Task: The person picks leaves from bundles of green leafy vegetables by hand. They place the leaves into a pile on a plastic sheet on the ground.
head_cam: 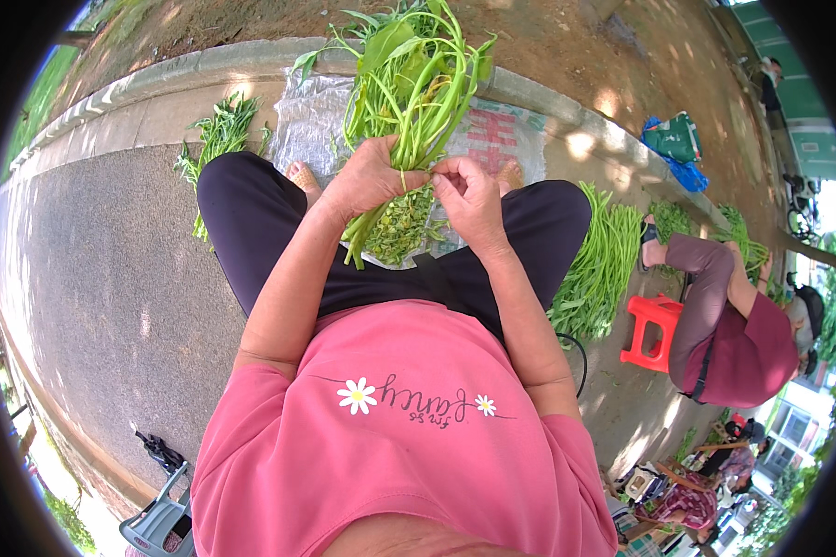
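Note:
A bundle of long-stemmed leafy greens (425, 90), which look like water spinach, is gripped in my left hand (370, 177) between my knees. Its leaves point away from me and the stem ends stick out below the hand. My right hand (468, 198) touches the bundle's right side, thumb and forefinger pinched together beside a thin stem or tie around it; what exactly they pinch is too small to tell. Under the bundle, a heap of loose leaves and trimmings (398, 226) lies on a whitish woven plastic sheet (310, 118).
Greens lie on the pavement at the left (224, 132) and in a large pile at the right (595, 264). A concrete curb (181, 73) runs ahead. At the right a person (738, 341) sits near a red plastic stool (651, 331). A grey plastic stool (160, 519) stands lower left.

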Demonstrator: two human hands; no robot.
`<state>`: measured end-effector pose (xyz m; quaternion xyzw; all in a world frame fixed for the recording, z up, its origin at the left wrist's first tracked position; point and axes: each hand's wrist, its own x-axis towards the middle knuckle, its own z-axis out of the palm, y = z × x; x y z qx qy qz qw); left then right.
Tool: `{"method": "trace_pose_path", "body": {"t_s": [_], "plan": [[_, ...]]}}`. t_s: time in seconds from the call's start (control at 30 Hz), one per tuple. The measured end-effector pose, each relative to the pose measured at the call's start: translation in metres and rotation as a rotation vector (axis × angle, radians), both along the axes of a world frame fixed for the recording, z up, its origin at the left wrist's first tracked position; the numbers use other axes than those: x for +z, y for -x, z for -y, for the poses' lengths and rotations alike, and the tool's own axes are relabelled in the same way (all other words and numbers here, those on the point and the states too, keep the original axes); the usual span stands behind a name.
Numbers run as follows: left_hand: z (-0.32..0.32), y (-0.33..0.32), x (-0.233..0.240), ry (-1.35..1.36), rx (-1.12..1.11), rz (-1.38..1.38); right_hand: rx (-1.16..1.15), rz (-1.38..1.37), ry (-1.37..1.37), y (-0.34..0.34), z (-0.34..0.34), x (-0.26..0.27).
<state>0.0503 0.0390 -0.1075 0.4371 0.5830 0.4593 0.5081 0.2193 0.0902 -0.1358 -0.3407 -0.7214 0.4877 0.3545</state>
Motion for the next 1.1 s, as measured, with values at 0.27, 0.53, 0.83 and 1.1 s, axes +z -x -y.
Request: {"method": "trace_pose_path", "body": {"t_s": [0.27, 0.53, 0.83, 1.1], "plan": [[0.002, -0.008, 0.012, 0.023, -0.021, 0.019, -0.095, 0.002, 0.051, 0.003, -0.002, 0.002], [0.004, 0.004, 0.001, -0.031, 0.105, 0.392, -0.156, -0.099, 0.226, -0.007, -0.02, -0.003], [-0.002, 0.013, -0.024, -0.145, 0.293, 0.749, 0.041, 0.128, -0.089, -0.001, -0.014, -0.002], [-0.012, 0.004, -0.04, -0.164, 0.473, 0.87, 0.236, 0.041, 0.131, 0.017, -0.005, 0.0]]}}
